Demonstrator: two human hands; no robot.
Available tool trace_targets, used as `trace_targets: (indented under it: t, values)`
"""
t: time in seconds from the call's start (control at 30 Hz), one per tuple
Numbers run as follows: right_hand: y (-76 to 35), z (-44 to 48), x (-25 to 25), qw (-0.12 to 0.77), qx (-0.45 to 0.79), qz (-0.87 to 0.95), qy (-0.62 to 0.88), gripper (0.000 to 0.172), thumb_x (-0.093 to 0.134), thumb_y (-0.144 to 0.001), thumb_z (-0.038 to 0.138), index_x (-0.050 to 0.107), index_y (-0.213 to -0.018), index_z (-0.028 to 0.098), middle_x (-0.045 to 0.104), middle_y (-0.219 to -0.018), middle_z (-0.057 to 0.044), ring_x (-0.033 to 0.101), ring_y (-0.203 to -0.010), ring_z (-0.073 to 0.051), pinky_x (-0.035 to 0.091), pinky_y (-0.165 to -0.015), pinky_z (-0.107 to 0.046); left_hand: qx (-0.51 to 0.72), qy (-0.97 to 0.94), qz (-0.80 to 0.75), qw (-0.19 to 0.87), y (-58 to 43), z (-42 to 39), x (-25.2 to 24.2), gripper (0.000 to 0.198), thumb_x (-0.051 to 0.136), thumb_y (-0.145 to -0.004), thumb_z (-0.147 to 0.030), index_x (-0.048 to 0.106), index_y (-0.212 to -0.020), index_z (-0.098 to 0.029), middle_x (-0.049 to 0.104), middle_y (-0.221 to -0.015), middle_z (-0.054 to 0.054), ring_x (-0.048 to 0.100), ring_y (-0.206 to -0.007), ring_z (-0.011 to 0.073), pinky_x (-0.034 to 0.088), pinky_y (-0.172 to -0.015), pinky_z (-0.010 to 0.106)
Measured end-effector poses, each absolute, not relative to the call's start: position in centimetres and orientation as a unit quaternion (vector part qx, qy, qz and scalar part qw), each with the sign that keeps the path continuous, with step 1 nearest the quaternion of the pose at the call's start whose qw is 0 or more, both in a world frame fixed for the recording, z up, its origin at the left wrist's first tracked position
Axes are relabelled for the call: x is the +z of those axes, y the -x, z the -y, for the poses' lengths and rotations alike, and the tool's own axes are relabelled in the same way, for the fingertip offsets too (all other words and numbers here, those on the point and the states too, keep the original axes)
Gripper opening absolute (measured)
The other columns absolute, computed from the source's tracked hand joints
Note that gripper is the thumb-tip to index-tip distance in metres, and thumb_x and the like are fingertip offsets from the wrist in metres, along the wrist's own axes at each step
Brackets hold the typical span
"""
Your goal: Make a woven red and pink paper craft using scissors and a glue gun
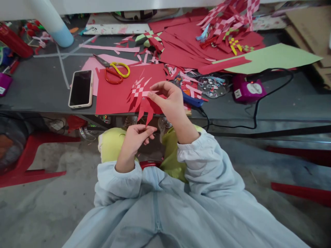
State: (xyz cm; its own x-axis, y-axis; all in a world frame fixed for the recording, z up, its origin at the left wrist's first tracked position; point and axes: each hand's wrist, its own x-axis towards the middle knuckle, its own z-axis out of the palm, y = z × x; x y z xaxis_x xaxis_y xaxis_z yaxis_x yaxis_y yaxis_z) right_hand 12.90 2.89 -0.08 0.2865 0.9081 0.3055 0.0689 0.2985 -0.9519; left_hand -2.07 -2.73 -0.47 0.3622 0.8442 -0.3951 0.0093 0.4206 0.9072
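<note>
My right hand (169, 100) pinches a woven red and pink paper fish (137, 91) with a small round eye and pointed strips hanging down. It is held over the table's front edge. Below it, my left hand (138, 137) is closed, thumb against curled fingers, close to the tip of the lowest strip; whether it grips that tip or something thin cannot be made out. Behind the fish lies a red paper sheet (108, 100). Scissors (111, 65) with a red and a yellow handle rest on it. A blue-handled tool (192, 100) with a cord lies beside my right hand.
A phone (81, 89) lies at left, near a white and blue bottle (55, 26). Red sheets (181, 44), woven strips (230, 17) and a green sheet (279, 58) cover the back. A purple box (248, 89) with a black cable stands at right.
</note>
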Motion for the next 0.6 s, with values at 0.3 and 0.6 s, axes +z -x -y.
trace_targets:
  t: [0.3,0.6]
  values:
    - [-12.9,-2.7,0.1,0.627,0.342,0.489,0.501,0.013,0.072,-0.071,0.024,0.063,-0.079,0.021,0.068,-0.076,0.003,0.064,-0.069,-0.011,0.054,-0.068,-0.028,0.226,-0.568,-0.505,0.609,2.4,2.9,-2.9,0.027,0.080,-0.059,-0.030,0.057,-0.059,-0.016,0.050,-0.047,-0.007,0.041,-0.044,0.0055,0.030,-0.045,0.019]
    - [-13.0,-2.4,0.4,0.615,0.341,0.497,0.508,0.011,0.071,-0.072,0.022,0.063,-0.079,0.020,0.066,-0.077,0.002,0.063,-0.069,-0.010,0.054,-0.064,-0.026,0.297,-0.493,-0.447,0.685,2.1,2.4,-2.0,0.051,0.086,-0.056,-0.029,0.066,-0.101,-0.014,0.069,-0.100,0.007,0.063,-0.074,0.0110,0.052,-0.074,0.029]
